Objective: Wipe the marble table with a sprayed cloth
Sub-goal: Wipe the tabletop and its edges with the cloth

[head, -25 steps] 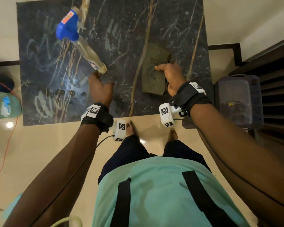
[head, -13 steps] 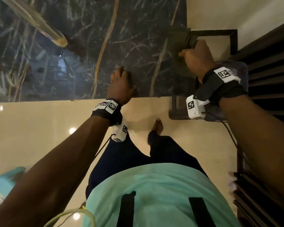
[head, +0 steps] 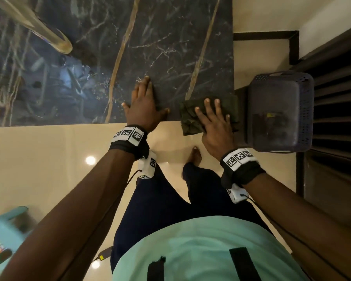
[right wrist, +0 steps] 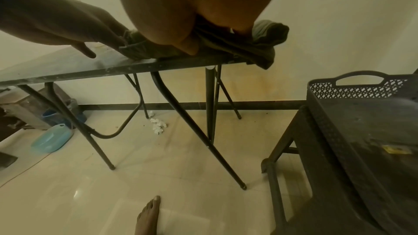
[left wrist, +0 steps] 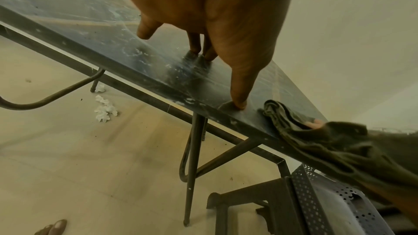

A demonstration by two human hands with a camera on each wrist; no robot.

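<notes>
The right hand (head: 215,126) lies flat with its fingers (head: 208,107) straight and spread, pressing down on the dark green cloth (head: 190,118); nothing is curled round the fabric, it is simply pinned under the palm. The cloth is crumpled and sits on the near right corner of the marble table (head: 160,47), with part of it hanging over the table's near edge and, in the right wrist view, drooping off the corner (right wrist: 264,56). The left hand (head: 144,106) is also flat and relaxed, fingertips (left wrist: 238,104) and thumb touching the bare marble just to the left of the cloth and close to the table's near edge, holding nothing. The two hands are near each other but apart, with a strip of dark stone between them. Farther left on the table top, well away from the cloth, lies a clear bottle (head: 49,35), only its lower part in view. Pale smears and specks mark the marble around the left hand. Just beyond the table's right edge stands a dark perforated basket (head: 280,110) on a dark stool (right wrist: 298,149). Under the table, thin black metal legs (right wrist: 212,104) rest on the glossy cream floor (head: 39,169), where small white scraps (right wrist: 158,125) lie.
</notes>
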